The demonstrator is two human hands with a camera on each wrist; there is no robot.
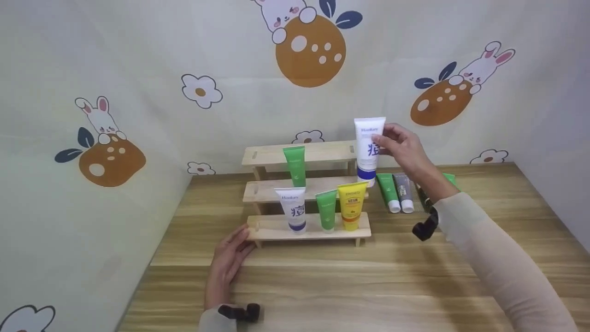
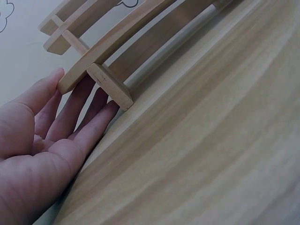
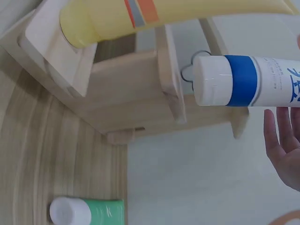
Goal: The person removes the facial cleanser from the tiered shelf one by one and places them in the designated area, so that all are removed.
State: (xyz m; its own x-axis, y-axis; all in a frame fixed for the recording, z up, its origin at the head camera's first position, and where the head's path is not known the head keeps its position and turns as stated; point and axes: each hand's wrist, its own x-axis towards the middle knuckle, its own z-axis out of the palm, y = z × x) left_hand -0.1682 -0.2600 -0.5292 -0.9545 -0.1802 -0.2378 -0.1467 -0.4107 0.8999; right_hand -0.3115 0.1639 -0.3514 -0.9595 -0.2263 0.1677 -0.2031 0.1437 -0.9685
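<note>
In the head view my right hand [image 1: 405,150] pinches a white squeeze tube with a blue band [image 1: 368,138] between thumb and fingers. The tube stands upright, cap down, at the right end of a three-step wooden display rack [image 1: 267,223]. In the right wrist view the cap of that white tube [image 3: 272,80] is near the middle step, apart from it. My left hand [image 1: 230,253] holds the left end of the lowest step. The left wrist view shows the left thumb [image 2: 51,82] at the board's edge, other fingers under it.
On the lowest step stand another white tube [image 1: 293,210], a small green tube [image 1: 327,211] and a yellow tube [image 1: 351,205]. A green tube [image 1: 296,166] stands on the middle step. Right of the rack lie a green tube [image 1: 388,191], a grey tube [image 1: 404,191] and others partly hidden.
</note>
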